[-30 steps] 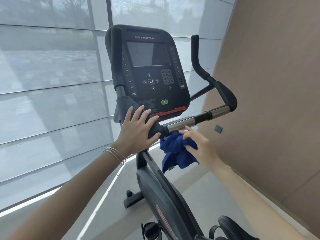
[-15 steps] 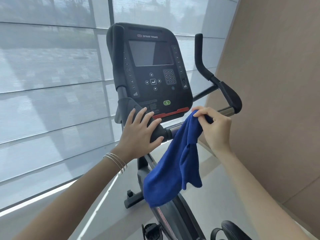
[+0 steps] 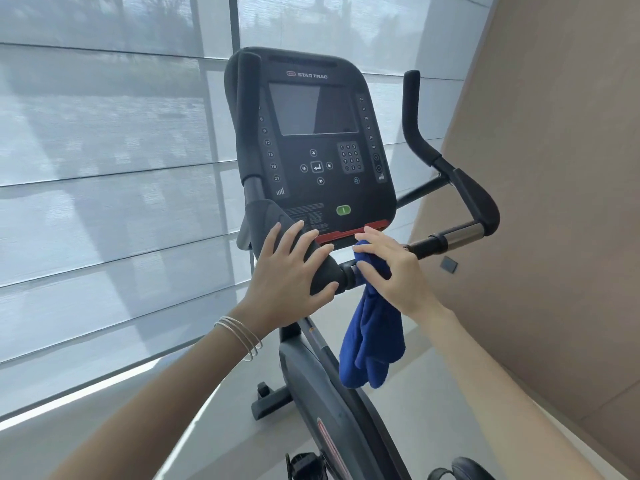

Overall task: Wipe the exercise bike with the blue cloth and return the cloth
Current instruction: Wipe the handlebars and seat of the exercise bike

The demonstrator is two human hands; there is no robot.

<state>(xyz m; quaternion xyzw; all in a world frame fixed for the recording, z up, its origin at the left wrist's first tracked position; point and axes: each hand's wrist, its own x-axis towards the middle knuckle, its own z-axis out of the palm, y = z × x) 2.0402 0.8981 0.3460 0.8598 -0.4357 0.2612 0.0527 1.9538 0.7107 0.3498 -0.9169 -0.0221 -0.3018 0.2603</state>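
Observation:
The black exercise bike [image 3: 311, 393] stands in front of me, its console [image 3: 313, 143] at centre. My left hand [image 3: 289, 271] rests on the padded left handlebar grip [image 3: 323, 268], fingers spread and thumb under it. The blue cloth [image 3: 372, 337] is draped over the handlebar bar just right of that grip and hangs down along the frame. My right hand [image 3: 391, 271] lies flat on top of the cloth, pressing it onto the bar with nearly straight fingers. The bar's metal section [image 3: 462, 233] and the right handle [image 3: 474, 199] stay bare.
A window wall with a translucent shade [image 3: 104, 168] runs along the left. A tan wall panel [image 3: 554, 168] closes the right side. The bike's front foot [image 3: 273, 400] sits on the pale floor [image 3: 214, 420]; a pedal [image 3: 304, 462] shows at the bottom.
My right hand went from holding the cloth bunched under the bar, to lifting it by a corner, to laying it over the bar and pressing on it. My left hand stayed on the grip.

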